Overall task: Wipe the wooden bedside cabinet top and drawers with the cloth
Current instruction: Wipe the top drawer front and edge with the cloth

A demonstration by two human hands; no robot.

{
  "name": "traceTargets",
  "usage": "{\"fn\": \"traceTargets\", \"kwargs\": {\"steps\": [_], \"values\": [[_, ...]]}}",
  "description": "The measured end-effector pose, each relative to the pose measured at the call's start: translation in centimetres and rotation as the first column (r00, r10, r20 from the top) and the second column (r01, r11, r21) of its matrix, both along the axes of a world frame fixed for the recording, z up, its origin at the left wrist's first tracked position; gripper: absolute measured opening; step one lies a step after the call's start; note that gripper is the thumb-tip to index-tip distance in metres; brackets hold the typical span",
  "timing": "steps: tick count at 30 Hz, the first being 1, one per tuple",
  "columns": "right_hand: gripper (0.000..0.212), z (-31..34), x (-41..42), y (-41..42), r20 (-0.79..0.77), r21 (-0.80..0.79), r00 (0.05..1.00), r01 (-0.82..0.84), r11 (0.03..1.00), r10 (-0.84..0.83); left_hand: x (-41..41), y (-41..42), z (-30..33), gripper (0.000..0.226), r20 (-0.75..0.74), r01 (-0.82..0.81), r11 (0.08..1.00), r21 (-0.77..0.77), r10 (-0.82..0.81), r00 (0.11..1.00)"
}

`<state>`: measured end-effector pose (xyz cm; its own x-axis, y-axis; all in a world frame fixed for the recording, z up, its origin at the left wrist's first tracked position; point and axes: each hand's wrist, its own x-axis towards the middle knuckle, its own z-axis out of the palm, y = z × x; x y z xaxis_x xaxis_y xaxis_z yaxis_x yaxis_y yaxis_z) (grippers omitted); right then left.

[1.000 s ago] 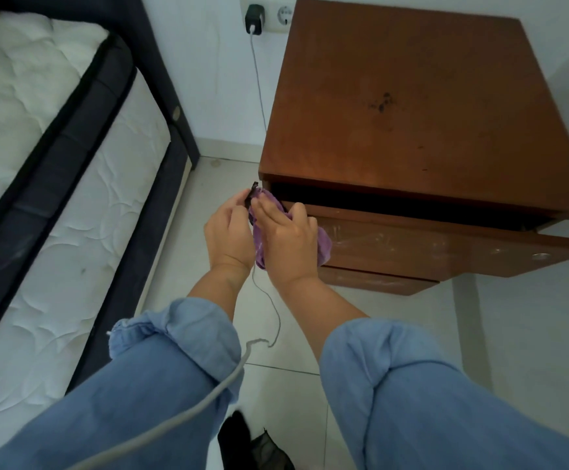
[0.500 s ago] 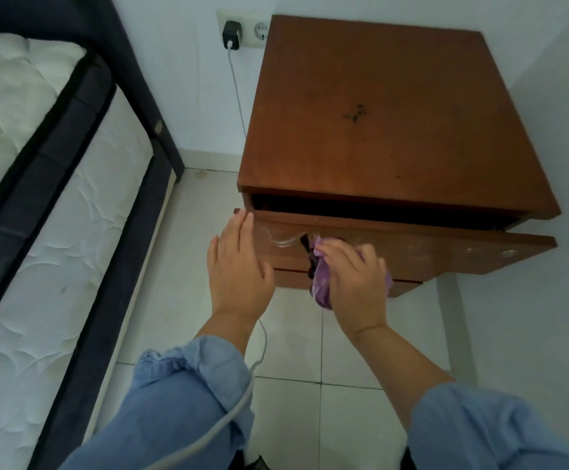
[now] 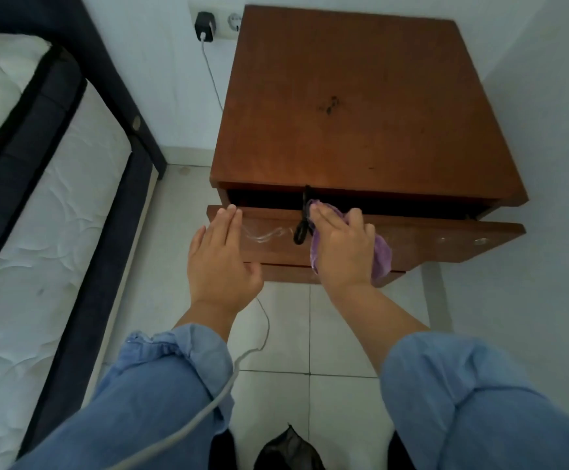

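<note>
My right hand's fingers point(image 3: 327, 220) lie almost straight over the purple cloth point(image 3: 383, 256), pressing it to the front of the top drawer point(image 3: 422, 244), now up by the drawer's upper edge and further right than half a second ago. A black strap point(image 3: 305, 218) hangs just left of the cloth. My left hand point(image 3: 220, 257) is flat and empty, fingertips at the drawer's left end. The drawer face is being wiped; I judge the lower drawer is next.
</note>
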<state>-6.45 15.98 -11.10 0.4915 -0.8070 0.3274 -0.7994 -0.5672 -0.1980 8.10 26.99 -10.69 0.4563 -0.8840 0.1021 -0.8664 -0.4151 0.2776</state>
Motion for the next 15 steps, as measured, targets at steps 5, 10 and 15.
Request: {"fn": "traceTargets", "kwargs": {"steps": [5, 10, 15], "values": [[0.056, 1.9, 2.8, 1.4, -0.2, 0.143, 0.971, -0.099, 0.985, 0.127, 0.1, 0.0, 0.0, 0.084, -0.027, 0.01, 1.0, 0.016, -0.009, 1.0], [0.06, 2.2, 4.6, 1.9, -0.246, 0.178, 0.955, -0.126, 0.976, 0.168, 0.9, 0.1, -0.2, 0.08, -0.052, 0.038, 0.999, -0.015, -0.039, 0.998], [0.065, 0.5, 5.5, 2.4, -0.083, 0.056, 0.977, -0.194, 0.979, 0.199, 1.3, 0.1, 0.0, 0.074, -0.093, 0.045, 0.997, -0.064, -0.051, 0.994]]}}
